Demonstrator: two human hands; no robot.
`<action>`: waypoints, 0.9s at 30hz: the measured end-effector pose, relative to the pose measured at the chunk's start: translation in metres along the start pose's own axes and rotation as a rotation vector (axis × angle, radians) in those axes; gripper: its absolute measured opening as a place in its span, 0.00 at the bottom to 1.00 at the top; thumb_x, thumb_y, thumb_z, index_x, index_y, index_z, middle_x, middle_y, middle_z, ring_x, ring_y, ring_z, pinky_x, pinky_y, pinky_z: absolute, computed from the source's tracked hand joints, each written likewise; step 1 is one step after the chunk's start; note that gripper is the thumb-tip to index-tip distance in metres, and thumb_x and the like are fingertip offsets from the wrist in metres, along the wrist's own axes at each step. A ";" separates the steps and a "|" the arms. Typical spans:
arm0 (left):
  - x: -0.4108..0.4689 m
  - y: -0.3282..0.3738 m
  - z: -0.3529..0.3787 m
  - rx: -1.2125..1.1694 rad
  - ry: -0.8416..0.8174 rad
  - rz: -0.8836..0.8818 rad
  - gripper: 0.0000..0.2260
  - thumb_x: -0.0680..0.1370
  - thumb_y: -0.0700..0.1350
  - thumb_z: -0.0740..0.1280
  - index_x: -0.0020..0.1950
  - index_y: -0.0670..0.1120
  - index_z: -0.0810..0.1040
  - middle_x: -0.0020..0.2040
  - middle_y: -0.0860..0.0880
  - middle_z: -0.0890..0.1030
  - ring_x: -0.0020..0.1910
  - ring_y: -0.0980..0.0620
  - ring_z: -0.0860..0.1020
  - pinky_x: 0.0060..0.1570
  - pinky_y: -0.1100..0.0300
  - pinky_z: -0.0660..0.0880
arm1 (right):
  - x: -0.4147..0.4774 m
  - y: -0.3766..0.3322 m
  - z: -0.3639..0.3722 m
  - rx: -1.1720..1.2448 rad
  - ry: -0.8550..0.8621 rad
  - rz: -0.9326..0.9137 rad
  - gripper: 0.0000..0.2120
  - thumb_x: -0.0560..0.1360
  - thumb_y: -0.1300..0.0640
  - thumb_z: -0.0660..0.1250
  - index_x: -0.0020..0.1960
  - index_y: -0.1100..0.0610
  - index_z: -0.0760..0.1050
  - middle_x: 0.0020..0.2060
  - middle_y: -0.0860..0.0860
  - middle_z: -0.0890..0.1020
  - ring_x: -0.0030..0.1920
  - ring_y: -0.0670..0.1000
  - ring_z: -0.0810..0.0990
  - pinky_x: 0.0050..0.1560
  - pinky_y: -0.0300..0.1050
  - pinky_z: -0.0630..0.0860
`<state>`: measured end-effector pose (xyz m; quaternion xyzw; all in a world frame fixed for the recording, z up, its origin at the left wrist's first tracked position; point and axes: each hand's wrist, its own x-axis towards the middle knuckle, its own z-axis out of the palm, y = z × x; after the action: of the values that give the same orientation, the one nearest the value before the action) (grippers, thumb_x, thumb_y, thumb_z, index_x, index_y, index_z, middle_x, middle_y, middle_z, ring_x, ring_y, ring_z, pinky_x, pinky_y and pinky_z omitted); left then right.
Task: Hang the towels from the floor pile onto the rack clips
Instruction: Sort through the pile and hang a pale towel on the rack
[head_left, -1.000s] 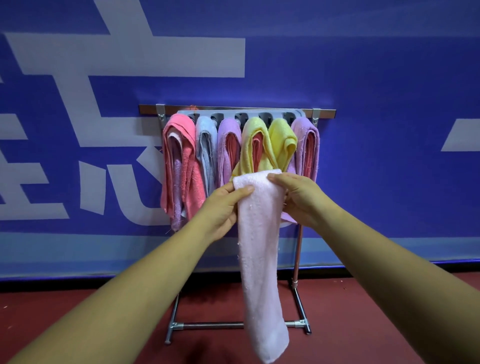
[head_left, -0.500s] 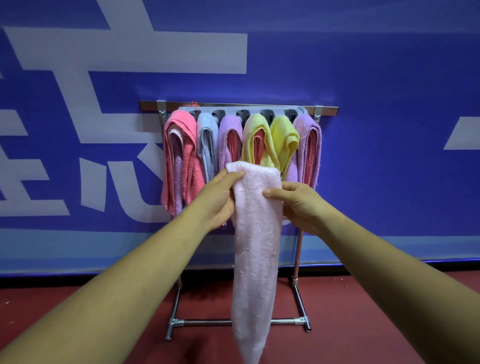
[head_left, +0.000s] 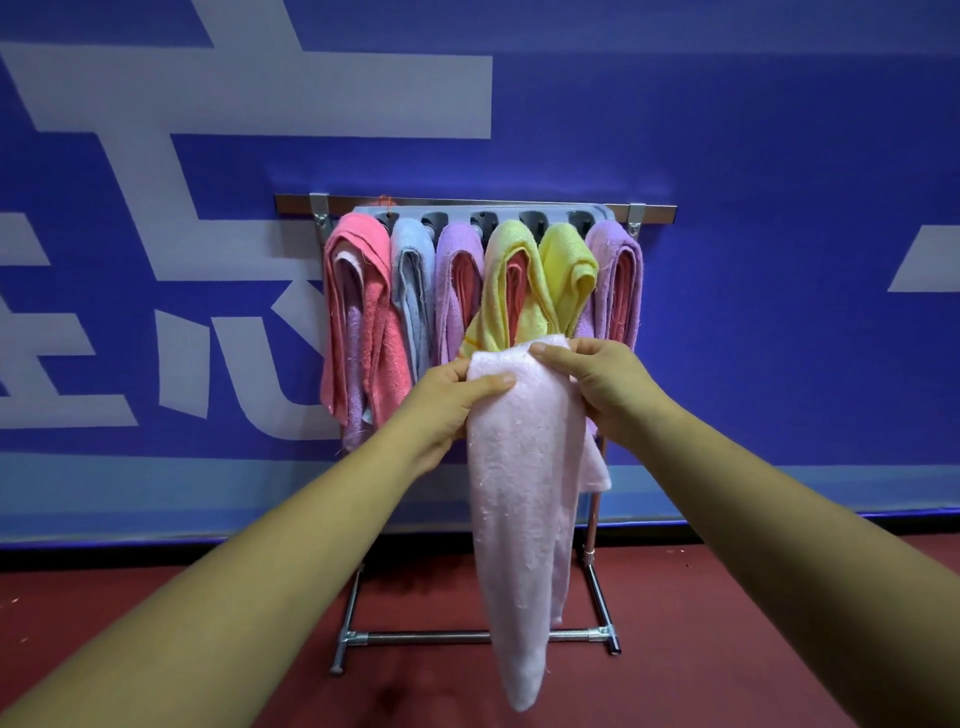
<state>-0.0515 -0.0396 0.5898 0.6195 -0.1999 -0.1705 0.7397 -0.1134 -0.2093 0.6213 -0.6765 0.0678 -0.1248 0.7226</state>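
A deep blue wall (head_left: 779, 156) fills the upper two thirds of the frame, evenly lit, with large pale grey-white lettering (head_left: 260, 93) running in broad strokes across the upper left and middle left, cut off by the frame's left edge, and one more pale slanted shape (head_left: 930, 260) at the right edge. Along the wall's foot a lighter blue band (head_left: 156, 493) crosses the whole width, ending in a thin dark strip. Below it a dark red floor (head_left: 727, 649) spreads over the bottom of the frame, flecked with a few small pale specks at the far left.
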 end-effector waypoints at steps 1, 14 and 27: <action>0.001 0.002 0.003 -0.045 0.010 0.000 0.13 0.76 0.40 0.71 0.61 0.40 0.80 0.55 0.41 0.84 0.53 0.46 0.83 0.53 0.53 0.79 | 0.000 0.000 -0.002 0.061 -0.031 0.042 0.21 0.74 0.56 0.75 0.59 0.70 0.78 0.54 0.66 0.83 0.50 0.60 0.84 0.57 0.55 0.80; 0.002 0.009 0.002 -0.190 -0.002 -0.042 0.13 0.78 0.40 0.68 0.62 0.39 0.79 0.55 0.40 0.84 0.55 0.44 0.83 0.58 0.52 0.78 | -0.003 0.012 -0.008 0.143 -0.120 0.085 0.08 0.75 0.64 0.72 0.53 0.66 0.81 0.43 0.59 0.86 0.40 0.56 0.84 0.40 0.48 0.81; 0.001 -0.004 0.007 -0.205 0.007 -0.011 0.15 0.78 0.35 0.67 0.65 0.39 0.77 0.58 0.39 0.83 0.58 0.44 0.81 0.61 0.52 0.77 | -0.002 0.005 -0.011 0.020 -0.141 0.164 0.18 0.76 0.55 0.71 0.63 0.64 0.79 0.56 0.61 0.84 0.50 0.56 0.83 0.57 0.54 0.77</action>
<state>-0.0545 -0.0464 0.5867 0.5423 -0.1753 -0.1919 0.7990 -0.1174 -0.2189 0.6154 -0.6686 0.0707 -0.0182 0.7401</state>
